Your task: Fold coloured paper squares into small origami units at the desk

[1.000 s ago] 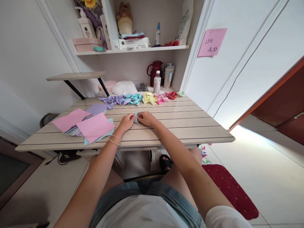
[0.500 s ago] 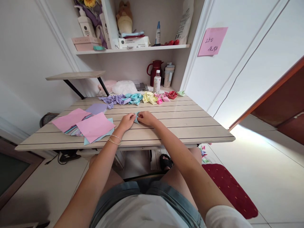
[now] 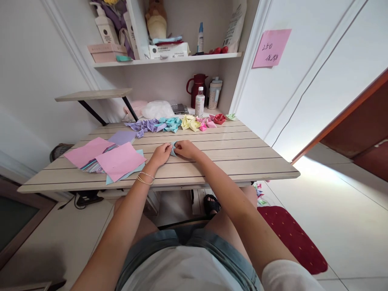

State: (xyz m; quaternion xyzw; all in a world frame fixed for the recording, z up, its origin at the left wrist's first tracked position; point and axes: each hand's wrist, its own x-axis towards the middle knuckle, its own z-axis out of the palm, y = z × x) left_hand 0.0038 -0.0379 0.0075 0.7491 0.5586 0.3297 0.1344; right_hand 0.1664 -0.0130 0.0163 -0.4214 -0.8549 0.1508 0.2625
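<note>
Both of my hands meet at the middle of a pale wooden table (image 3: 230,161). My left hand (image 3: 161,153) and my right hand (image 3: 185,148) pinch a small folded piece of light blue paper (image 3: 173,149) between their fingertips, just above the tabletop. To the left lies a stack of flat paper sheets (image 3: 112,159), pink on top with purple and blue under it. Along the far edge runs a row of finished folded paper shapes (image 3: 178,123) in purple, blue, yellow, pink, red and green.
Behind the table stand a red jug (image 3: 196,86), a small bottle (image 3: 199,102) and a white cup (image 3: 214,93). A shelf (image 3: 169,60) above holds boxes and bottles. A pink note (image 3: 270,48) hangs on the right wall. A red cushion (image 3: 291,238) lies on the floor.
My hands keep pinching the blue paper in the same spot. The view has tilted slightly, so everything sits a little higher in the picture.
</note>
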